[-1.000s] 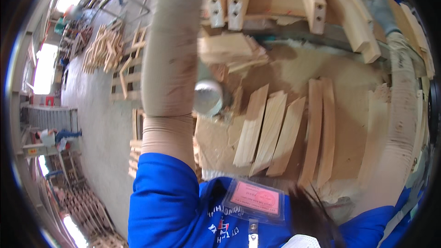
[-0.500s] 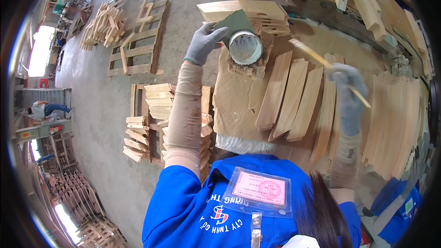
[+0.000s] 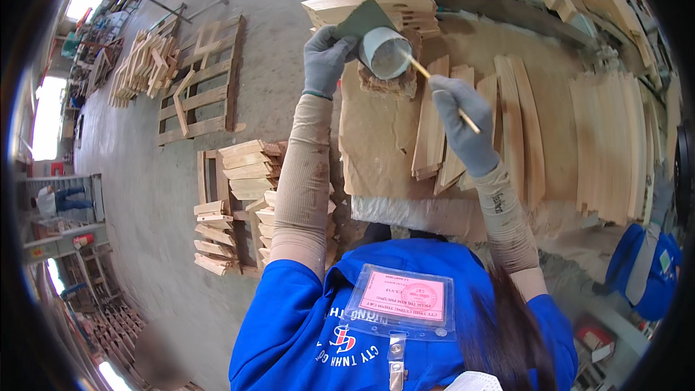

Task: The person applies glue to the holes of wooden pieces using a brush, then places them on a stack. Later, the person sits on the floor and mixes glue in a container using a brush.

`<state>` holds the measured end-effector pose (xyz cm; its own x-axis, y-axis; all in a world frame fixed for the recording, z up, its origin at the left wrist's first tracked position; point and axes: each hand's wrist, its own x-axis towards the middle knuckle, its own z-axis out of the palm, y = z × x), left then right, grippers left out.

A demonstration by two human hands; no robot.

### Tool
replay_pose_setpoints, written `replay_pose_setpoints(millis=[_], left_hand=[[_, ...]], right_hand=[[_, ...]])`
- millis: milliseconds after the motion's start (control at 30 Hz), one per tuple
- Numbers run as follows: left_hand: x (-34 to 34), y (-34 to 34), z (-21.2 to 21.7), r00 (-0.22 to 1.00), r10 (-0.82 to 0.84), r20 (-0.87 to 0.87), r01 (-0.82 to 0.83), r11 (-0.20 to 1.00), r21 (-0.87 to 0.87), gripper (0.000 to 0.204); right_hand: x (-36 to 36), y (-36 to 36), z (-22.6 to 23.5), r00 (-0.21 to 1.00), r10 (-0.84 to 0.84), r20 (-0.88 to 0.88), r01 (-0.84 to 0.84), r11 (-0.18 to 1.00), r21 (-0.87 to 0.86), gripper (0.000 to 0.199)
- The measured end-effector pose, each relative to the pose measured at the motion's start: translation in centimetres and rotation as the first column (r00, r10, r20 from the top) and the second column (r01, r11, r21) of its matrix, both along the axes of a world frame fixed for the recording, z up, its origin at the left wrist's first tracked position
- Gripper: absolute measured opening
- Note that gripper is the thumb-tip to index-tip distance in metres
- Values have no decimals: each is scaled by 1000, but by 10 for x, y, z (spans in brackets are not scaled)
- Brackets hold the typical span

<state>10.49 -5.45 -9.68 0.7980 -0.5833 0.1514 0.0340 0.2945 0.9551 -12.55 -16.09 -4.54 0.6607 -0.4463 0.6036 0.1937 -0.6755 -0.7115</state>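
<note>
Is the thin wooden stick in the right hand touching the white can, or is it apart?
Touching. In the head view, the stick, held by the right hand, reaches over the rim and into the open mouth of the white can, which the left hand grips.

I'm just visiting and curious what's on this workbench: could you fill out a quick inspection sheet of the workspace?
Surface: cardboard-covered bench, dusty.
Job's things: white round tub; thin wooden stick with its tip at the tub's mouth.
Clutter: flat wooden slats laid side by side.
Hands: grey-gloved left hand grips the tub; grey-gloved right hand grips the stick.
Cables: nothing seen.
Surroundings: concrete floor, wooden pallet, stacked offcuts.
</note>
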Motion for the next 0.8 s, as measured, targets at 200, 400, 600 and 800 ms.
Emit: replay_pose_setpoints(millis=[200, 400, 600, 800], left_hand=[[-16, 37, -11, 983, 163, -86, -166, 986, -29, 11], [-60, 109, -19, 905, 334, -264, -398, 883, -247, 16], [-197, 207, -44, 884, 166, -436, -365, 828, -425, 21], [-389, 286, -131, 680, 325, -657, -412, 911, 24, 12]], right_hand=[[-85, 24, 27, 987, -154, 53, 134, 952, 274, 19], [-171, 55, 30, 996, -61, 65, 32, 923, 383, 30], [-276, 50, -14, 895, 382, -228, -232, 838, 493, 45], [-367, 78, -50, 601, 726, -335, -397, 635, 663, 57]])
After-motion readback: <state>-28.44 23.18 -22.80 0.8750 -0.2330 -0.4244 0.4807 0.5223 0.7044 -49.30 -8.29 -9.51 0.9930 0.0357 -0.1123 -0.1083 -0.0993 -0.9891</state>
